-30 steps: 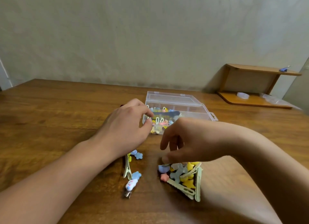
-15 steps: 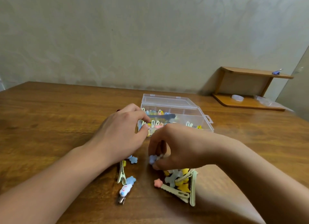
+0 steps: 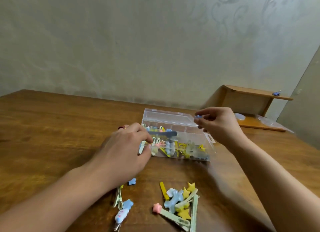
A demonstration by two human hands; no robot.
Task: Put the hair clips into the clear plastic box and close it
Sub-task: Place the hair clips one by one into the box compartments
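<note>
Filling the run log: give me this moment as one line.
left hand: grips box edge | right hand: pinches blue clip above box | lid: open | loose clips: on table

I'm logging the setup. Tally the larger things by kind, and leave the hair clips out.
Hands: 2 (left hand, right hand)
Clear plastic box: 1
Wooden table: 1
Wooden shelf: 1
Total: 5
</note>
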